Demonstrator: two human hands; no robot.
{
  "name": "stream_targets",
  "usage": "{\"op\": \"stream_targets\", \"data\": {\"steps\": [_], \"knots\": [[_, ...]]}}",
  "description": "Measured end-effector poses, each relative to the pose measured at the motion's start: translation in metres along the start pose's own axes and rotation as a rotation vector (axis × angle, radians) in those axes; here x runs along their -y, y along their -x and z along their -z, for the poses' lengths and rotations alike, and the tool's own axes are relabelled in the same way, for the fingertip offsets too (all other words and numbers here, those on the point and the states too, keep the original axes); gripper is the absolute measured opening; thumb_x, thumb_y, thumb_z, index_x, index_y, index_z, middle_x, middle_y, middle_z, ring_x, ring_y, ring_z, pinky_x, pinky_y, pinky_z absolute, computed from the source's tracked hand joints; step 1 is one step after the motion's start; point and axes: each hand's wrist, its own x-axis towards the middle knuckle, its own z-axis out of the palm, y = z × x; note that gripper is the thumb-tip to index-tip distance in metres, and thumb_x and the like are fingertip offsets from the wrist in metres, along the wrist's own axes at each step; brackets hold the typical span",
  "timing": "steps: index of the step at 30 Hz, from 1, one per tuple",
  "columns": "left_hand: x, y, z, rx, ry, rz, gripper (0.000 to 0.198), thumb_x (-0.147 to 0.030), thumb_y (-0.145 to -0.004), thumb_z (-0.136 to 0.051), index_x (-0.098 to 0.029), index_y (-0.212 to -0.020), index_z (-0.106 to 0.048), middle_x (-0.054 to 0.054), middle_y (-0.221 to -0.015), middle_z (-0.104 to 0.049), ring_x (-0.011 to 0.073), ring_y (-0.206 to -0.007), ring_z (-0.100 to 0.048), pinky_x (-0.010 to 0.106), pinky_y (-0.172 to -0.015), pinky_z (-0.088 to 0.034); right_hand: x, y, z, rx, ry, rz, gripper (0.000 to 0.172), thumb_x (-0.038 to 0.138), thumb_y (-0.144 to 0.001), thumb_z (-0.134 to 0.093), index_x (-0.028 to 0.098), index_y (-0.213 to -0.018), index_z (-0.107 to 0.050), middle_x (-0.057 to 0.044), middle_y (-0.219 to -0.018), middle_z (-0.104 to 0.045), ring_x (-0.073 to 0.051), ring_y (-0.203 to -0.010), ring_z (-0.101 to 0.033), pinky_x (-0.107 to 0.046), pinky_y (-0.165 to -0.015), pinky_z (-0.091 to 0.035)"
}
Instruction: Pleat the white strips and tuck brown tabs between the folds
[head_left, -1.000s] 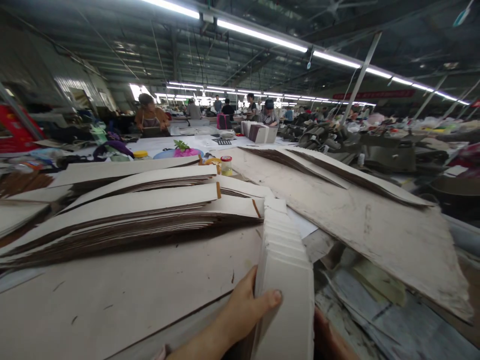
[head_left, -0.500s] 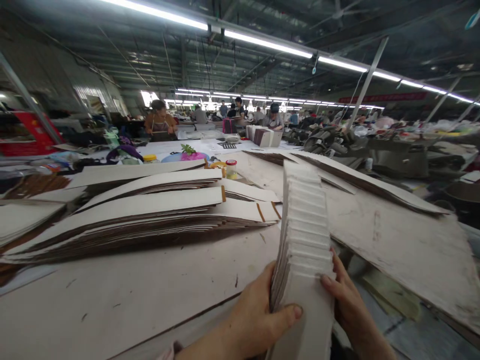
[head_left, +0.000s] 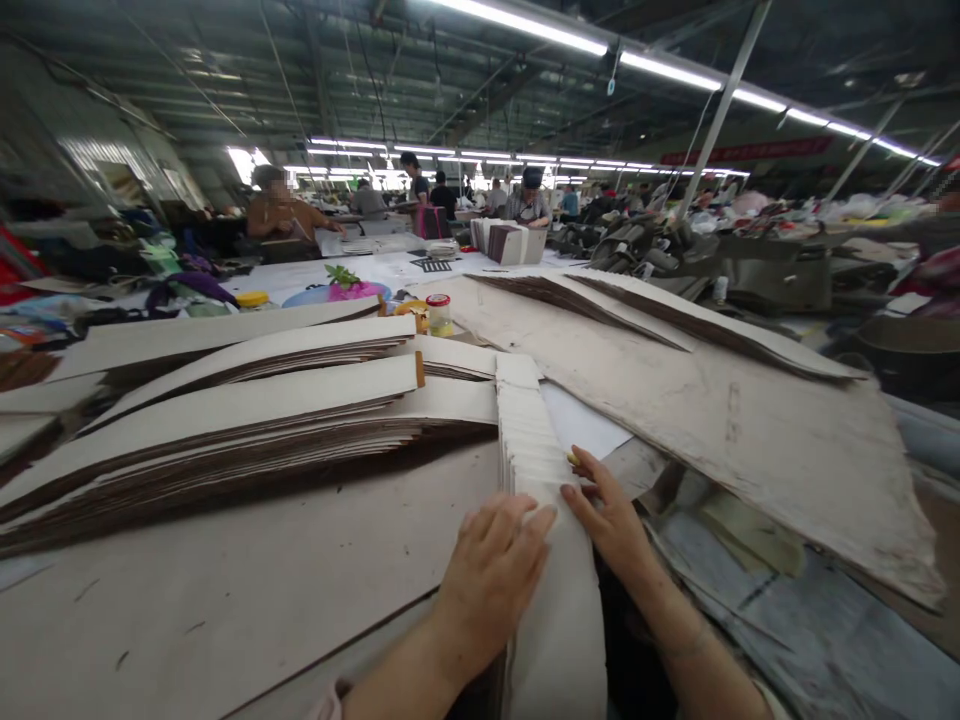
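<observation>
Left hand [head_left: 495,560] on strips [head_left: 559,595], jar [head_left: 440,317] — yellowish inside

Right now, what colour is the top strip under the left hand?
Off-white; the top strip shows best in the head view.

The long, white, paper-like stacked strips [head_left: 559,600] look matt, ridged toward their far end; the wide, pale, flat board [head_left: 780,470] looks matt, scuffed, rough along its right edge.
</observation>
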Motion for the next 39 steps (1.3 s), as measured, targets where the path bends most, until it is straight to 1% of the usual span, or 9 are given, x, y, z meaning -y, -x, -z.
{"op": "stream_targets", "data": {"steps": [5, 8, 14, 18, 23, 28, 33, 35, 39], "knots": [[-0.001, 0.003, 0.003, 0.104, 0.149, -0.085, 0.018, -0.015, -0.084, -0.045, -0.019, -0.097, -0.056, 0.004, -0.093, -0.056, 0.0183, -0.093, -0.047, 0.032, -0.088, -0.04, 0.005, 0.013, 0.001, -0.05, 0.105, 0.019, 0.054, 0.044, -0.078, -0.052, 0.016, -0.123, -0.041, -0.012, -0.111, -0.052, -0.021, -0.093, -0.054, -0.037, -0.078, -0.047], [0.003, 0.009, 0.002, 0.052, 0.216, -0.088, 0.02, -0.014, -0.084, -0.045, -0.018, -0.1, -0.056, 0.005, -0.094, -0.056, 0.0176, -0.092, -0.046, 0.031, -0.087, -0.04, 0.012, 0.027, 0.006, -0.048, 0.185, 0.027, 0.048, 0.043, -0.078, -0.052, 0.018, -0.118, -0.046, -0.009, -0.103, -0.056, -0.019, -0.086, -0.055, -0.035, -0.075, -0.048], [0.009, 0.015, -0.005, -0.018, 0.256, -0.073, 0.02, -0.014, -0.085, -0.044, -0.018, -0.099, -0.058, 0.006, -0.093, -0.057, 0.0174, -0.091, -0.048, 0.031, -0.086, -0.042, 0.025, 0.046, 0.014, -0.046, 0.286, 0.085, 0.038, 0.036, -0.08, -0.051, 0.022, -0.115, -0.051, -0.009, -0.106, -0.056, -0.022, -0.097, -0.052, -0.037, -0.083, -0.044], [0.009, 0.015, -0.005, -0.021, 0.238, -0.072, 0.02, -0.016, -0.086, -0.044, -0.018, -0.1, -0.058, 0.007, -0.093, -0.058, 0.0173, -0.091, -0.049, 0.031, -0.085, -0.043, 0.037, 0.045, 0.013, -0.021, 0.11, 0.01, 0.03, 0.035, -0.08, -0.051, 0.021, -0.106, -0.054, -0.007, -0.098, -0.059, -0.02, -0.088, -0.055, -0.034, -0.078, -0.046], [0.008, 0.017, -0.004, -0.043, 0.219, -0.067, 0.019, -0.015, -0.086, -0.043, -0.017, -0.1, -0.055, 0.007, -0.094, -0.059, 0.0181, -0.093, -0.051, 0.033, -0.086, -0.044, 0.051, 0.036, 0.012, 0.197, -0.195, -0.186, 0.033, 0.038, -0.079, -0.051, 0.018, -0.106, -0.054, -0.005, -0.091, -0.064, -0.018, -0.079, -0.059, -0.03, -0.07, -0.05], [0.011, 0.014, 0.001, -0.06, 0.147, 0.07, 0.031, -0.02, -0.084, -0.048, -0.02, -0.114, -0.044, 0.009, -0.104, -0.051, 0.019, -0.098, -0.051, 0.032, -0.083, -0.047, 0.048, 0.04, 0.011, 0.12, 0.055, 0.006, 0.019, 0.029, -0.078, -0.051, 0.02, -0.093, -0.061, -0.003, -0.091, -0.065, -0.018, -0.084, -0.06, -0.028, -0.075, -0.048], [0.011, -0.011, 0.023, -0.055, 0.05, 0.076, 0.037, -0.014, -0.082, -0.047, -0.021, -0.117, -0.039, 0.01, -0.113, -0.046, 0.0223, -0.109, -0.045, 0.04, -0.093, -0.04, 0.046, 0.044, 0.007, 0.095, 0.079, 0.094, 0.018, 0.02, -0.077, -0.048, 0.022, -0.092, -0.059, -0.003, -0.09, -0.065, -0.017, -0.083, -0.06, -0.028, -0.074, -0.048], [0.007, -0.026, 0.032, -0.01, 0.041, 0.029, 0.038, -0.013, -0.08, -0.047, -0.019, -0.117, -0.038, 0.01, -0.118, -0.045, 0.0229, -0.113, -0.041, 0.042, -0.096, -0.036, 0.048, 0.042, 0.006, 0.1, 0.083, 0.107, 0.018, 0.018, -0.077, -0.047, 0.022, -0.089, -0.059, -0.003, -0.087, -0.064, -0.017, -0.081, -0.06, -0.028, -0.073, -0.048], [0.001, -0.057, 0.038, 0.295, 0.06, -0.07, 0.039, -0.007, -0.078, -0.045, -0.017, -0.115, -0.043, 0.006, -0.105, -0.058, 0.0201, -0.099, -0.051, 0.039, -0.091, -0.04, 0.049, 0.038, 0.005, 0.101, 0.067, 0.099, 0.017, 0.022, -0.078, -0.047, 0.021, -0.09, -0.059, -0.003, -0.085, -0.064, -0.017, -0.078, -0.059, -0.029, -0.072, -0.048]]}}
